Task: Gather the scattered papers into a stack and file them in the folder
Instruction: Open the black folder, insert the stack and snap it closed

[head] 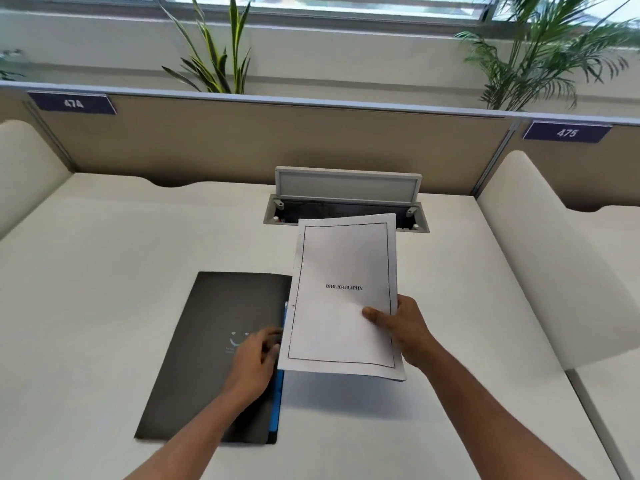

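Readable text on the papers and the partition signs

The top sheet of the stack of papers (343,296) bore the word "BIBLIOGRAPHY" in black capitals inside a thin black border. On the partition, a dark blue sign at left (72,103) read "474" and another at right (567,132) read "475". The dark folder (214,327) carried a pale smile mark with small print beneath, too blurred to read.
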`<state>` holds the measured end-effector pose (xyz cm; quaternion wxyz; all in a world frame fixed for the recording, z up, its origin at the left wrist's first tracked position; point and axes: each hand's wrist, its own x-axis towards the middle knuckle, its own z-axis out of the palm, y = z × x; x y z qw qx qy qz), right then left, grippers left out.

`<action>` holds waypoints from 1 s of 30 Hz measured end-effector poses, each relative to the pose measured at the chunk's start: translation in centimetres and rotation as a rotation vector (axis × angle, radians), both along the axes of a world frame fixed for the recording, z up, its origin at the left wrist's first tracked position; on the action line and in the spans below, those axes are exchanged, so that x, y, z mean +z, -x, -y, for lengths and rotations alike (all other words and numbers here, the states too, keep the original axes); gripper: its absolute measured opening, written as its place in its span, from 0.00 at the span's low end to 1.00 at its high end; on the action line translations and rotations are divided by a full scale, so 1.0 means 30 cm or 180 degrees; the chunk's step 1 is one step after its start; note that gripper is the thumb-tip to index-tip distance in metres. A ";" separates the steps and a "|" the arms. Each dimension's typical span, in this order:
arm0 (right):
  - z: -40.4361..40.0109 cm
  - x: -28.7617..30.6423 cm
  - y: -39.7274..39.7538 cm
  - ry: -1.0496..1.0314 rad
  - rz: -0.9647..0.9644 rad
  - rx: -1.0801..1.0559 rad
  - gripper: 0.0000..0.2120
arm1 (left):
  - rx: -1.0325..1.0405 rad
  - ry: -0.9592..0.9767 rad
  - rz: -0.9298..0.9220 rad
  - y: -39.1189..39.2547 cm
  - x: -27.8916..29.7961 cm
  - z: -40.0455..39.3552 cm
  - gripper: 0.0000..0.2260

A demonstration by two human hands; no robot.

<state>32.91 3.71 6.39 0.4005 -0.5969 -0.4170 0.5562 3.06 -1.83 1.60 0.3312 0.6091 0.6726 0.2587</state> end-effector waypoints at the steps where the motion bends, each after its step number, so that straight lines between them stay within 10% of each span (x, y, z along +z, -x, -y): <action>1: 0.006 0.001 0.011 0.0009 0.0051 0.0063 0.12 | -0.0249 -0.0036 -0.0173 -0.001 -0.014 0.012 0.12; 15: 0.085 -0.025 0.029 -0.0222 0.1927 0.0817 0.03 | -0.0436 0.0057 -0.1606 -0.005 -0.004 0.032 0.22; 30: 0.149 -0.126 0.023 0.0293 0.1294 0.0456 0.07 | -0.0583 0.0760 -0.2059 -0.071 0.097 0.009 0.24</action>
